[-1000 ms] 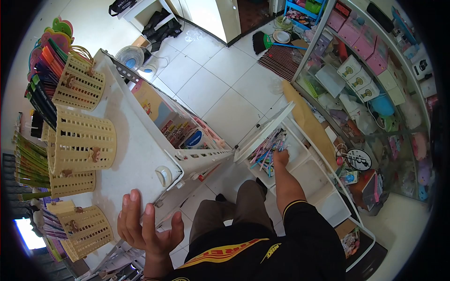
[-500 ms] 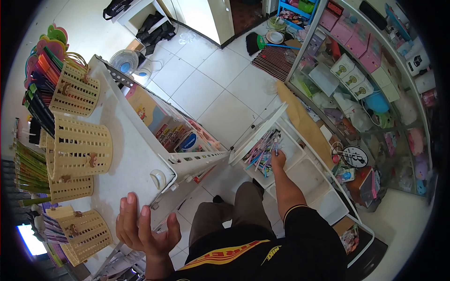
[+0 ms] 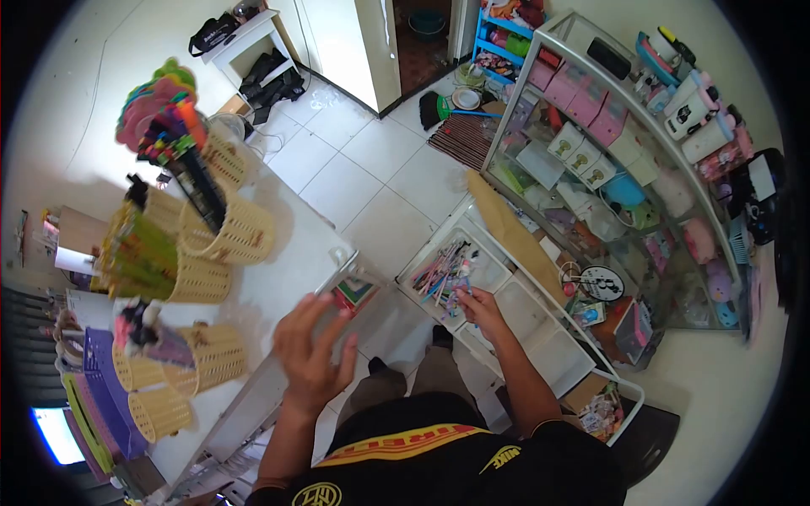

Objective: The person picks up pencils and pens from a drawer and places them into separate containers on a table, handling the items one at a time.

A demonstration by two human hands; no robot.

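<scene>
The right hand (image 3: 477, 305) has its fingers closed on some pens (image 3: 445, 277) at the near edge of the white tray (image 3: 498, 268), where most pens lie unsorted; the left hand (image 3: 310, 354) hovers, fingers apart, over the counter (image 3: 287, 287) edge.

A small stationery shop: baskets of pens (image 3: 224, 223) on the left counter, a glass display case (image 3: 624, 169) of boxed goods right.

Single head-worn fisheye view, looking steeply down from above the person's chest, close on the left hand (image 3: 310, 354) and right hand (image 3: 474, 304), with the white table (image 3: 278, 295) at frame left, tiled floor (image 3: 371, 169) ahead and glass shelving (image 3: 641, 169) at right.
</scene>
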